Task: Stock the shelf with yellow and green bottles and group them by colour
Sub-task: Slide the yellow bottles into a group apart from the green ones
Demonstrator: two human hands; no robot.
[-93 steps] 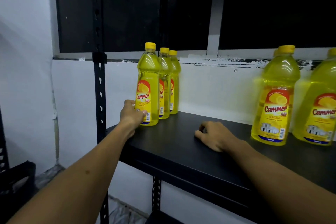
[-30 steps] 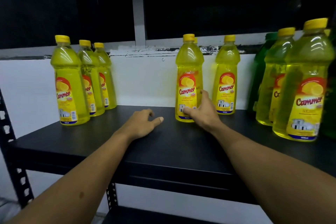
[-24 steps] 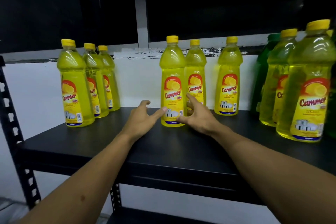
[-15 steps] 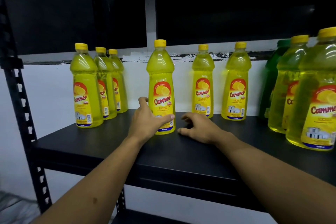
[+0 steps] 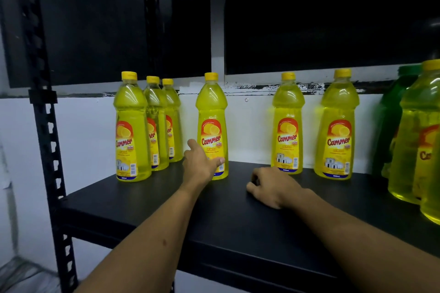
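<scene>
The left hand [image 5: 202,166] curls its fingers [image 5: 217,161] and thumb round the base of an upright yellow plastic bottle with a yellow cap [image 5: 212,126], gripping it on the black shelf board [image 5: 233,216]. The right hand [image 5: 273,187] rests knuckles-up on the board, fingers curled under, holding nothing. A row of three like bottles [image 5: 152,123] stands left; two more [image 5: 312,123] stand right. At the far right a green bottle [image 5: 390,114] stands behind yellow ones.
</scene>
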